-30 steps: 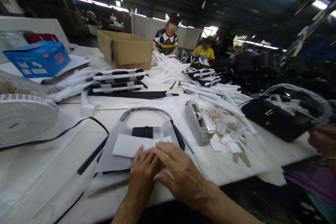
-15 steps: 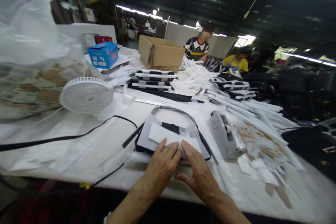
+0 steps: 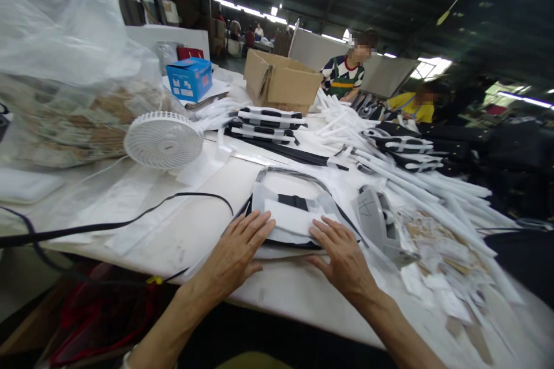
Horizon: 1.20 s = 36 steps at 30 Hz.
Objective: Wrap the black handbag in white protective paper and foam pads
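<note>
A black handbag (image 3: 280, 240) lies flat before me, partly covered by white tissue paper, its looped handle (image 3: 298, 171) pointing away from me. Across the tissue lies a folded white sheet (image 3: 292, 220), which looks like thin foam or paper. My left hand (image 3: 244, 242) rests over the left side of the bag, fingers stretched out and pressing down beside the sheet. On the other side, my right hand (image 3: 340, 248) is spread, its fingertips on the sheet's right end. Neither hand grasps anything.
A grey tape dispenser (image 3: 381, 225) stands right of the bag, near scattered paper and tags (image 3: 445, 265). Left are a white fan (image 3: 164, 139) and a black strap (image 3: 130, 222). Wrapped handles (image 3: 268, 124), a cardboard box (image 3: 283, 81) and a co-worker (image 3: 346, 72) are farther back.
My hands have moved apart from the middle of the white sheet, the left one to the bag's left side, the right one to the right. The view has shifted slightly leftward.
</note>
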Available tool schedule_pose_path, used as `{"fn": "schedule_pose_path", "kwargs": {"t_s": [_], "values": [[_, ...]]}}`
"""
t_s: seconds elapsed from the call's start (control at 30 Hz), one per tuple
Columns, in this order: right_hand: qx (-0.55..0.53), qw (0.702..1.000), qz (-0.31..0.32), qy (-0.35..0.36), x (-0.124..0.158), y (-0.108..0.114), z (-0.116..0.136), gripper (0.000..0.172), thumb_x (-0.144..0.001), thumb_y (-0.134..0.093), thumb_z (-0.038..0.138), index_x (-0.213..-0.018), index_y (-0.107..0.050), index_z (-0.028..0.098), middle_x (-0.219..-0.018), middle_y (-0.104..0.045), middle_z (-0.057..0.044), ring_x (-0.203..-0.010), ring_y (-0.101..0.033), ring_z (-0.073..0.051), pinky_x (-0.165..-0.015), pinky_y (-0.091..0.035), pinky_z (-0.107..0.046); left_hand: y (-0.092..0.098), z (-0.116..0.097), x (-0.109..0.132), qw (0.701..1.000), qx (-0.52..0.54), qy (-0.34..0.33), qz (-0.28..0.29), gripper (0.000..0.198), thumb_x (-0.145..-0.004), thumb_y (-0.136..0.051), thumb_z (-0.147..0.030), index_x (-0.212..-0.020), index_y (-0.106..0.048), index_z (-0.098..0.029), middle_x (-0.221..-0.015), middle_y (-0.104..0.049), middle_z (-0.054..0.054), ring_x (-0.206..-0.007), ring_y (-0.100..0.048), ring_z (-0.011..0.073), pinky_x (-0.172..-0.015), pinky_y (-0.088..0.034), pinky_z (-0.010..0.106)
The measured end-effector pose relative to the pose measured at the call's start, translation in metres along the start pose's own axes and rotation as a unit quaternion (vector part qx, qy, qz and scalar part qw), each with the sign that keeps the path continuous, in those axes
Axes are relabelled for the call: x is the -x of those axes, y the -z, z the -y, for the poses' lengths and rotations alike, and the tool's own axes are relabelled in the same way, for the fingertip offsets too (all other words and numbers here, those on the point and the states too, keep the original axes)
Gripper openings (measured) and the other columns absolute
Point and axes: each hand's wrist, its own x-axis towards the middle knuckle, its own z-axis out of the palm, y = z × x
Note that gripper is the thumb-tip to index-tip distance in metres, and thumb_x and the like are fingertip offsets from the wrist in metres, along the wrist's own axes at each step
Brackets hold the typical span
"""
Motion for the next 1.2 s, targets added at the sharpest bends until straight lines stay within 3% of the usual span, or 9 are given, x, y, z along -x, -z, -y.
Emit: {"fn": "schedule_pose_path", "kwargs": {"t_s": [0.13,0.23,0.33,0.47,0.63,0.73,0.93,1.1,1.2], "values": [[-0.012,1.0,0.004,0.02,-0.03,0.006,0.032,0.079,-0.076,-0.076,0.032,-0.144,-0.04,0.016,-0.149,-0.044,-0.016,-0.142,-0.035,-0.033,-0.116,-0.032,-0.055,-0.004,0.003,-0.002,0.999,0.027,0.007,-0.029,0.087,-0.074,-0.068,-0.003,-0.148,-0.027,-0.021,-0.144,-0.05,0.011,-0.134,-0.045,0.0256,-0.107,-0.046,0.042],[-0.05,0.998,0.021,0.042,-0.048,-0.007,0.049,0.095,-0.073,-0.079,0.033,-0.151,-0.027,0.015,-0.152,-0.04,-0.017,-0.144,-0.031,-0.032,-0.117,-0.031,-0.055,-0.004,0.006,-0.007,0.998,0.045,0.017,-0.041,0.085,-0.074,-0.065,-0.001,-0.147,-0.027,-0.022,-0.141,-0.052,0.011,-0.129,-0.049,0.025,-0.104,-0.048,0.042],[-0.071,0.995,0.043,0.048,-0.054,-0.025,0.052,0.089,-0.074,-0.075,0.022,-0.15,-0.029,0.016,-0.149,-0.044,-0.017,-0.14,-0.038,-0.03,-0.115,-0.035,-0.054,-0.005,0.009,-0.009,0.998,0.057,0.025,-0.027,0.078,-0.076,-0.066,-0.002,-0.144,-0.033,-0.023,-0.139,-0.053,0.01,-0.126,-0.05,0.0249,-0.101,-0.048,0.042],[-0.051,0.993,0.081,0.07,-0.051,-0.037,0.048,0.073,-0.077,-0.062,0.008,-0.146,-0.037,0.014,-0.149,-0.046,-0.015,-0.138,-0.043,-0.028,-0.115,-0.035,-0.05,-0.012,0.008,-0.006,0.996,0.057,0.056,-0.03,0.053,-0.078,-0.066,-0.005,-0.126,-0.053,-0.024,-0.123,-0.064,0.005,-0.11,-0.057,0.0235,-0.09,-0.048,0.04],[-0.033,0.988,0.113,0.102,-0.051,-0.035,0.046,0.063,-0.081,-0.051,0.004,-0.143,-0.044,0.013,-0.147,-0.048,-0.014,-0.136,-0.045,-0.026,-0.114,-0.037,-0.048,-0.027,0.004,0.001,0.993,0.031,0.067,-0.087,0.036,-0.081,-0.062,-0.005,-0.112,-0.06,-0.024,-0.11,-0.068,0.002,-0.098,-0.06,0.0214,-0.079,-0.046,0.037],[-0.021,0.989,0.09,0.112,-0.049,-0.04,0.047,0.057,-0.083,-0.047,0.004,-0.14,-0.047,0.011,-0.144,-0.051,-0.015,-0.134,-0.048,-0.026,-0.112,-0.04,-0.048,-0.036,0.0,0.004,0.988,0.008,0.057,-0.14,0.026,-0.089,-0.056,-0.009,-0.11,-0.062,-0.022,-0.107,-0.07,0.003,-0.1,-0.06,0.0211,-0.081,-0.045,0.037],[0.02,0.992,-0.015,0.12,-0.036,-0.058,0.053,0.056,-0.085,-0.034,-0.001,-0.139,-0.048,0.006,-0.144,-0.052,-0.016,-0.137,-0.043,-0.026,-0.112,-0.039,-0.048,-0.042,-0.002,0.009,0.987,-0.028,0.035,-0.156,0.03,-0.094,-0.045,-0.007,-0.117,-0.06,-0.019,-0.114,-0.07,0.005,-0.11,-0.061,0.0221,-0.094,-0.044,0.041],[0.031,0.993,-0.023,0.113,-0.035,-0.059,0.055,0.054,-0.088,-0.033,0.001,-0.14,-0.046,0.004,-0.144,-0.051,-0.017,-0.136,-0.043,-0.027,-0.111,-0.039,-0.047,-0.025,0.003,0.01,0.99,0.02,0.04,-0.135,0.036,-0.094,-0.053,-0.021,-0.13,-0.052,-0.016,-0.125,-0.064,0.012,-0.114,-0.06,0.0221,-0.095,-0.05,0.038],[0.035,0.994,-0.031,0.101,-0.034,-0.059,0.057,0.054,-0.089,-0.032,0.001,-0.141,-0.046,0.005,-0.144,-0.051,-0.016,-0.136,-0.043,-0.027,-0.111,-0.039,-0.048,-0.017,0.002,0.01,0.991,-0.02,0.03,-0.126,0.042,-0.095,-0.05,-0.017,-0.137,-0.047,-0.015,-0.139,-0.055,0.015,-0.127,-0.053,0.0244,-0.103,-0.047,0.043]]}}
